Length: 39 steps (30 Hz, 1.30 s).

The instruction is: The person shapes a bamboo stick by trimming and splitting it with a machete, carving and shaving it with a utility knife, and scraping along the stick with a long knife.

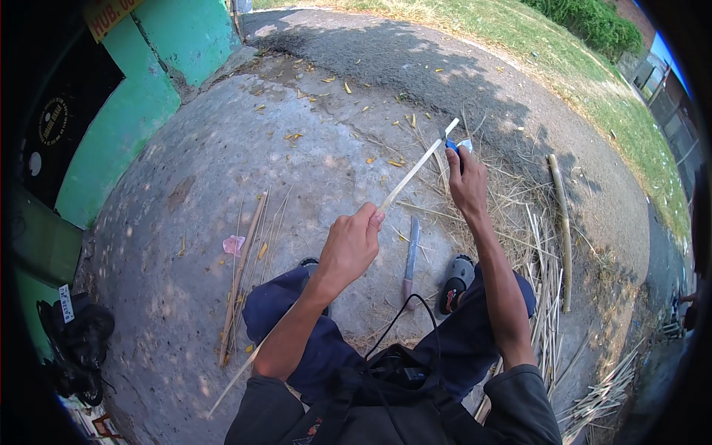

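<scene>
Dark shirt (256, 411) nearest, open room parts hands (351, 239) (469, 182) along pale strip (413, 173).

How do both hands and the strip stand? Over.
Left hand closed on pale strip. Right hand holding blue tool near strip's far end. Knife on ground between shoes, apart from strip.

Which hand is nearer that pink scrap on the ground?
Left. The left hand is to the right of the pink scrap; the right hand is farther right and farther forward.

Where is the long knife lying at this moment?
In the head view, the knife lies right of centre on the concrete, between the left shoe and the right shoe, nearer to the latter.
</scene>
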Motion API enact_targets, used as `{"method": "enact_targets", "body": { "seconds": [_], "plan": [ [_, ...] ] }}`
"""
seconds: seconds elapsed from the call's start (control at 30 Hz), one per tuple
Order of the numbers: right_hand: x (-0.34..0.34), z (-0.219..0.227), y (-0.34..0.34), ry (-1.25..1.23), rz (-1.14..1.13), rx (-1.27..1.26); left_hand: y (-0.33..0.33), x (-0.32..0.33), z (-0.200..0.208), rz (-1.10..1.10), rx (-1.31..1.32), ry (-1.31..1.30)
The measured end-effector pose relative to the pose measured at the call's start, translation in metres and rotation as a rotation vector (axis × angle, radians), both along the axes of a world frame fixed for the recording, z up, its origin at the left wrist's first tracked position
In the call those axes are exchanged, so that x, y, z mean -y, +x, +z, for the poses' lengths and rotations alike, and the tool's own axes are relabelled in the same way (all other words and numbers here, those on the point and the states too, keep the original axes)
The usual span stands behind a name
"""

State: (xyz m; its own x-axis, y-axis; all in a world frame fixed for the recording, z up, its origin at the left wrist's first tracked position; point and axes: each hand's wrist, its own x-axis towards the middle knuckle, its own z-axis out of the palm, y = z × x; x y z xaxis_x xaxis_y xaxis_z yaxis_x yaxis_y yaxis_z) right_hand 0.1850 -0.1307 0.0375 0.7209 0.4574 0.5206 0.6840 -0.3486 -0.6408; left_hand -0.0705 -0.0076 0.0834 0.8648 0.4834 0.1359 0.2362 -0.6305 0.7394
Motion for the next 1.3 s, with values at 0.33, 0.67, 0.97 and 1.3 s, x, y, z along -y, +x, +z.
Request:
{"method": "enact_targets", "body": {
  "seconds": [0.33,0.67,0.97,1.3],
  "plan": [
    [0.074,-0.024,0.115,-0.184,-0.299,-0.243,-0.022,-0.008,-0.01,-0.007,0.025,-0.035],
    [0.054,0.036,0.05,0.245,0.039,-0.627,-0.009,-0.005,-0.006,-0.029,-0.015,-0.066],
    [0.047,0.037,0.03,0.256,0.053,-0.553,-0.005,0.001,0.0,-0.109,-0.067,-0.119],
    [0.049,0.036,0.033,0.291,0.058,-0.615,-0.006,0.001,0.0,-0.104,-0.099,-0.107]
  ]
}}
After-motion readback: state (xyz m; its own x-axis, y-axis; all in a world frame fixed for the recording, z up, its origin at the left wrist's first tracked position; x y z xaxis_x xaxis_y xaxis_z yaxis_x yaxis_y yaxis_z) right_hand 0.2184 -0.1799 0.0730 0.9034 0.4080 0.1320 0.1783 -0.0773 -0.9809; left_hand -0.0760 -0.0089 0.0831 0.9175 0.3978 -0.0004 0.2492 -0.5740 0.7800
